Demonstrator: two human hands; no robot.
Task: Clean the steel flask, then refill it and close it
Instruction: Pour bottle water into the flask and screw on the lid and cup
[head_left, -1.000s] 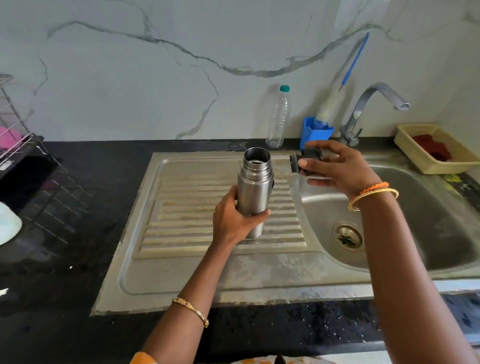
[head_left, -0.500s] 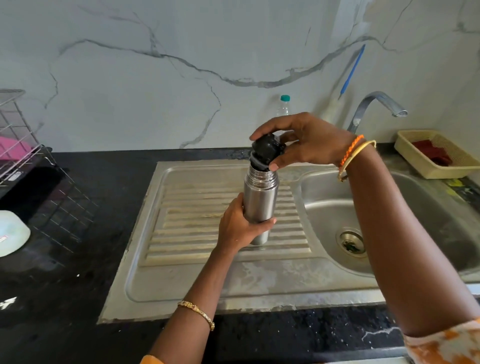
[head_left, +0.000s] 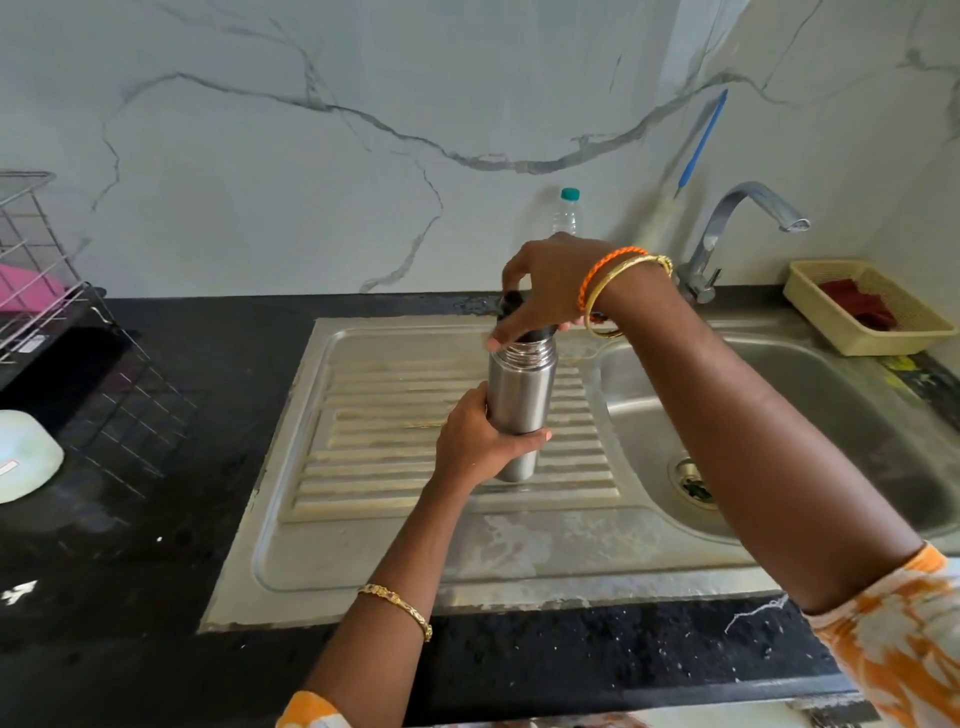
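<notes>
Here, a steel flask (head_left: 521, 402) stands upright on the ribbed draining board of the sink (head_left: 395, 561), left of the basin, its long axis vertical. The left hand (head_left: 480, 441) wraps its fingers around the lower body from the near left, steadying it. Directly above, the right hand (head_left: 545, 286) curls its fingers around the black cap (head_left: 511, 306), which sits at the flask's threaded mouth, apparently ready for screwing down. A tap (head_left: 748, 228) and plastic bottle (head_left: 566, 210) stand at the far edge of the black desk (head_left: 156, 519).

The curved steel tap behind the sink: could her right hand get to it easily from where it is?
Probably yes: the right hand grips the black stopper, but nothing stands between it and the tap.
</notes>
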